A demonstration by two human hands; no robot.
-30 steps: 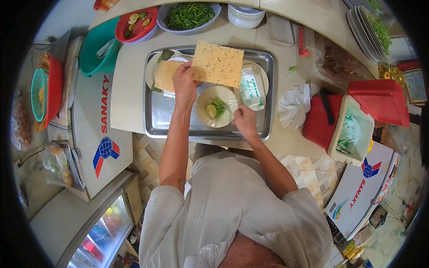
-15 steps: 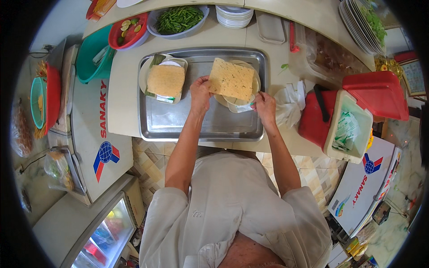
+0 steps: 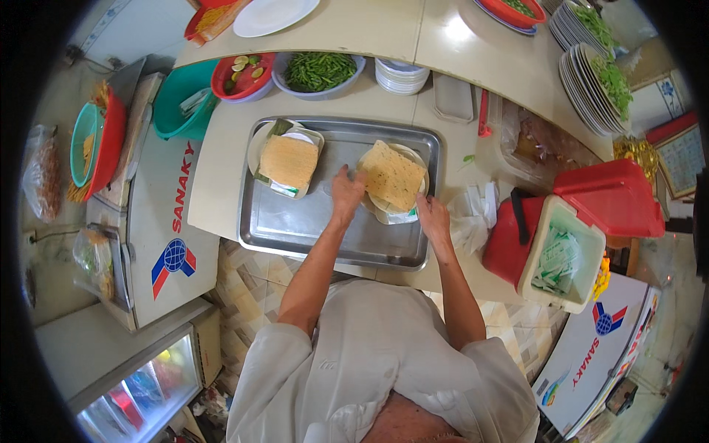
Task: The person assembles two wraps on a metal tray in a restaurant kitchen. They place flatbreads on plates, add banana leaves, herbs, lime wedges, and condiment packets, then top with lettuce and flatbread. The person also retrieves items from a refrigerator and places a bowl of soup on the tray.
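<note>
Head view, looking straight down: left hand [image 3: 346,193] resting open at the left edge of a speckled square cracker [image 3: 394,176], fingertips touching it rather than gripping. Right hand [image 3: 433,218] reaching in at the lower right of the same cracker, fingers curled loosely at the rim of the plate [image 3: 419,166] beneath; whether pinching anything, impossible to tell. Cracker lying tilted across that plate, corners hanging past the rim, on the right half of a steel tray [image 3: 295,229] sitting on the pale curved surface [image 3: 221,162].

Sitting on the left half of the tray: a second plate [image 3: 260,140] already topped with a paler cracker [image 3: 289,161].

Crowding the far edge of the surface: a bowl of green herbs [image 3: 319,71], a red bowl of lime pieces [image 3: 242,74], a stack of small white dishes [image 3: 402,75]. Standing open just beside the right hand: a red cooler [image 3: 569,244], with crumpled plastic bags [image 3: 473,214] between the two.

Judging the risks: brittle cracker snapping under a push from either hand; overhanging corners catching and tipping it off the plate onto the tray; plate skidding on smooth steel. Possibly also a forearm snagging the bags while drawing back, dragging them onto the food.
</note>
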